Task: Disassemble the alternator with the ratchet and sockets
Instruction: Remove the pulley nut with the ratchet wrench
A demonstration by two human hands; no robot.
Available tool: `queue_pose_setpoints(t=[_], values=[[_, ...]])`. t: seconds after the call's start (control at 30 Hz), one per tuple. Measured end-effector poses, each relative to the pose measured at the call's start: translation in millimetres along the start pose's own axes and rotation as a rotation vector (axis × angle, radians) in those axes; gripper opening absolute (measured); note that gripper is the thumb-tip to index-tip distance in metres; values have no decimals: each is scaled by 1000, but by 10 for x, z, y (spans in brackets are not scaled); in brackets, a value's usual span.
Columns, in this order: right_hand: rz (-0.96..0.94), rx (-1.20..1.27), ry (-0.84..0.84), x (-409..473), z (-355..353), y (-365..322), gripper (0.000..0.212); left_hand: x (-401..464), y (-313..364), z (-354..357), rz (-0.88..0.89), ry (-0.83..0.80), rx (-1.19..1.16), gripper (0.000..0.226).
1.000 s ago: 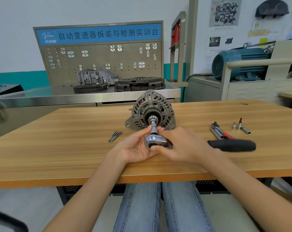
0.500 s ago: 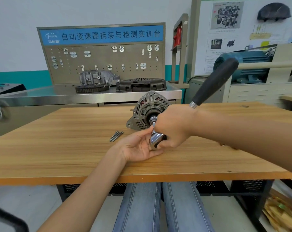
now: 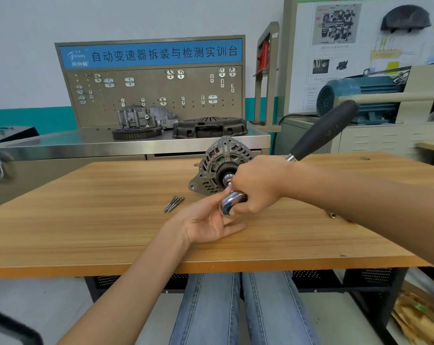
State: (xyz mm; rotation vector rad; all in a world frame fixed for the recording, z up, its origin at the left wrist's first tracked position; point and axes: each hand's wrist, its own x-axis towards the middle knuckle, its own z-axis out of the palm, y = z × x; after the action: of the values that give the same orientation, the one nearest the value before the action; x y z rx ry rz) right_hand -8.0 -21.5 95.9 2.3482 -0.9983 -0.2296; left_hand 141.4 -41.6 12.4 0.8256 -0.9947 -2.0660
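A: What could be going wrong here?

B: The alternator (image 3: pixel 221 168) is standing on edge on the table (image 3: pixel 86 220) with nothing clamping it. The right hand (image 3: pixel 255 189) is clenching the ratchet (image 3: pixel 233 201) near its head, handle angled up and right. I judge a hard pull may be rolling or sliding the whole unit rather than turning the shaft nut.

A: And the left hand (image 3: pixel 211 220)?

B: Its grip is released, palm up, fingertips touching the ratchet head. It is steadying the tool, not the body, so the socket (image 3: pixel 228 181) could be slipping off and rounding the nut.

A: How is the alternator looking?

B: Grey ribbed casting, vented, copper windings showing through the slots, dark hub facing the person. It is sitting mid-table, just beyond both hands. Long bolts (image 3: pixel 173 203) are lying left of it, already out.
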Motion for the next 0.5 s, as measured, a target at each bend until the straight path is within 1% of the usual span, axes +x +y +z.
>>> queue_pose_setpoints(t=[0.13, 0.27, 0.33, 0.4, 0.43, 0.5], values=[[6, -58, 70, -23, 33, 1, 52, -61, 30, 143, 45, 51, -18, 22], [68, -74, 198, -67, 26, 21, 61, 9, 38, 343, 45, 234, 52, 27], [96, -102, 294, -101, 55, -33, 65, 38, 20, 400, 74, 271, 79, 30], [118, -90, 488, -193, 137, -126, 63, 50, 2, 408, 99, 302, 113, 26], [139, -70, 625, -266, 216, -179, 62, 57, -4, 401, 105, 317, 125, 23], [215, 18, 956, -392, 437, -289, 50, 78, -9, 399, 117, 329, 131, 23]])
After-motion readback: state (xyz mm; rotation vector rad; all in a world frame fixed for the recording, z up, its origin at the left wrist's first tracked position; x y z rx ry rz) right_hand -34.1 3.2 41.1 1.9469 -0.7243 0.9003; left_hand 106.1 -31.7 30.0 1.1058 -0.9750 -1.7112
